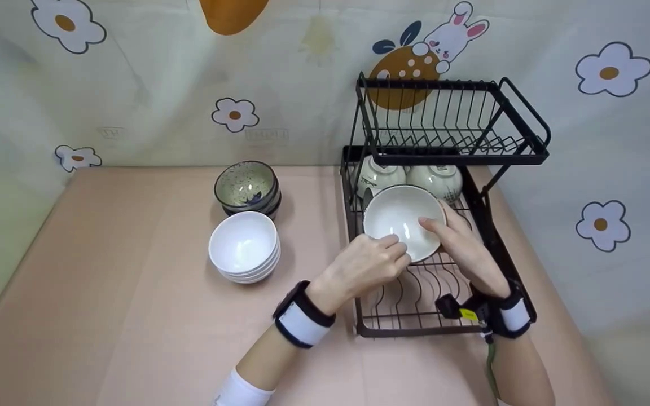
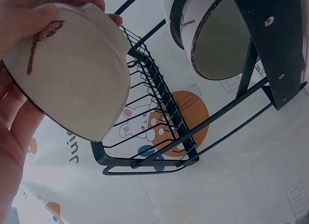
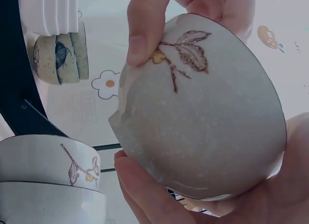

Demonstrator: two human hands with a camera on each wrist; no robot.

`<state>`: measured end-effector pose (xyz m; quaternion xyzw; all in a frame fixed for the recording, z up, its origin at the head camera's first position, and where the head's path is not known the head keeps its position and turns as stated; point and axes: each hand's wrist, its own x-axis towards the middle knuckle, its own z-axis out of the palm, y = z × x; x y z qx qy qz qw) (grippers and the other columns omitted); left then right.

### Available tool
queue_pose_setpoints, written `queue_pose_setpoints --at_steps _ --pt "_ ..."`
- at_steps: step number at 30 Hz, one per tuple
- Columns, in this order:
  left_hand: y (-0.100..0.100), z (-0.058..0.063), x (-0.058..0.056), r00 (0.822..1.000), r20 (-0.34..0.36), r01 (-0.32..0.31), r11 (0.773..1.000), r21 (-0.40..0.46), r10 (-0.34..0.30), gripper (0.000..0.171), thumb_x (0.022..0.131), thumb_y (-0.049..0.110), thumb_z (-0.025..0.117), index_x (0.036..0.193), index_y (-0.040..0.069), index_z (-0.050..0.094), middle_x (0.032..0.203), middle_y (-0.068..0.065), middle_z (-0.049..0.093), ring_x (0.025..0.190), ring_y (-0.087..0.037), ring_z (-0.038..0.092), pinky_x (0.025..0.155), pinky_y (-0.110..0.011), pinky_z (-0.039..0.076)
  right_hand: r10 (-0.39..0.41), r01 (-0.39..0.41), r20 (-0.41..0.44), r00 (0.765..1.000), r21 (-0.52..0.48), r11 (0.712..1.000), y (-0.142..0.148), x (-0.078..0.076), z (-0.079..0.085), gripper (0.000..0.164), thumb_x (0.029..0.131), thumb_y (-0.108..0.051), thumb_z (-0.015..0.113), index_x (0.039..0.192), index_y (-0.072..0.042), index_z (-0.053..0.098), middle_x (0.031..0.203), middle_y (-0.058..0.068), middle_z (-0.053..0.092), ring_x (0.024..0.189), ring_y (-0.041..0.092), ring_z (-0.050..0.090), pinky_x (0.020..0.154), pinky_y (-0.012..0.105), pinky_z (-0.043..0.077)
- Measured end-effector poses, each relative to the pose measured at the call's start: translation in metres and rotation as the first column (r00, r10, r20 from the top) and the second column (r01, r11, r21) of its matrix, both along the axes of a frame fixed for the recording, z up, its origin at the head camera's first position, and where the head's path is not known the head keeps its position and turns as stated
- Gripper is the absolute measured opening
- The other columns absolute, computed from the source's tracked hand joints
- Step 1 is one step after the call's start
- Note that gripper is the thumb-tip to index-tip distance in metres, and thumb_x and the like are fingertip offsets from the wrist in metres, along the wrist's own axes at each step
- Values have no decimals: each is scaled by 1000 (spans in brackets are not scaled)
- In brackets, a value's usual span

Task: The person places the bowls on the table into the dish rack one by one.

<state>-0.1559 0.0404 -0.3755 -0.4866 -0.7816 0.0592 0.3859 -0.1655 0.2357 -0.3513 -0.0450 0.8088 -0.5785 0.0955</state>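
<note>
Both hands hold a white bowl point(image 1: 401, 217) over the front part of the lower tier of a black dish rack point(image 1: 446, 332). Its inside faces the head camera. My left hand point(image 1: 367, 262) pinches the near rim, its fingers curled. On the other side my right hand point(image 1: 466, 248) grips the wall, thumb over the rim. A brown leaf sprig marks the outside of the bowl point(image 3: 207, 113) in the right wrist view. Two pale bowls, a left one point(image 1: 381, 175) and a right one point(image 1: 437, 180), sit upside down behind it in the rack, under the upper tier.
Left of the rack stand a stack of white bowls point(image 1: 244, 242) and, behind it, a stack of speckled green bowls point(image 1: 246, 183). The rack's upper tier point(image 1: 455, 158) overhangs the back of the lower one. A patterned curtain point(image 1: 150, 84) hangs behind the table point(image 1: 150, 282).
</note>
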Motion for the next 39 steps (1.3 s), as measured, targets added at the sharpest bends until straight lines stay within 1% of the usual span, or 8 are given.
queue_pose_setpoints --at_steps 10,18,24,31,33,35,37,39 --pt "4 -1 0 997 62 -49 999 -17 50 8 86 16 65 82 22 66 78 13 67 68 -1 58 47 -11 44 -70 73 -89 994 28 997 -2 -5 -6 50 94 -11 42 143 -4 36 130 25 50 79 8 62 62 25 57" --pt "6 -2 1 991 94 -93 994 -56 98 12 86 13 64 89 24 66 80 13 68 68 -2 59 46 -12 43 -106 146 -215 971 177 973 0 -10 -10 43 93 -12 39 134 -5 49 125 20 59 95 23 62 78 25 54" --pt "4 -1 0 982 122 -137 990 -40 141 15 85 12 65 95 22 66 85 11 69 73 -3 59 48 -11 44 -124 209 -285 950 290 934 6 -12 -8 41 95 -15 38 132 -4 49 122 22 61 104 33 61 88 39 50" --pt "0 -3 -3 971 181 -174 982 68 159 5 86 17 65 90 18 67 84 7 69 72 -5 60 49 -12 45 -172 315 -370 913 372 873 12 -13 -5 39 96 -21 38 131 -8 51 113 23 64 81 34 59 70 40 50" --pt "0 -4 -5 954 238 -207 974 91 180 7 88 22 64 89 16 67 84 5 70 68 -6 61 47 -12 44 -189 336 -378 906 372 865 14 -13 -4 41 96 -22 37 133 -9 49 117 25 62 86 37 58 75 48 50" --pt "-1 -6 -6 923 315 -259 962 83 221 13 90 26 62 91 14 67 83 3 71 63 -7 61 45 -13 43 -209 356 -379 902 376 856 15 -12 -4 43 96 -24 37 135 -10 48 119 27 61 90 39 57 81 54 48" --pt "-1 -7 -8 869 414 -320 946 52 272 17 91 28 61 95 13 66 81 1 70 57 -8 59 43 -14 39 -225 380 -392 892 382 843 17 -13 -4 43 96 -24 37 136 -10 47 120 28 60 92 39 58 81 55 49" --pt "-2 -10 -10 802 503 -379 925 12 322 16 92 26 60 95 11 66 77 -1 70 53 -10 57 42 -16 37 -241 409 -411 879 392 824 19 -14 -5 43 96 -23 37 136 -10 47 101 27 64 77 34 56 69 47 50"
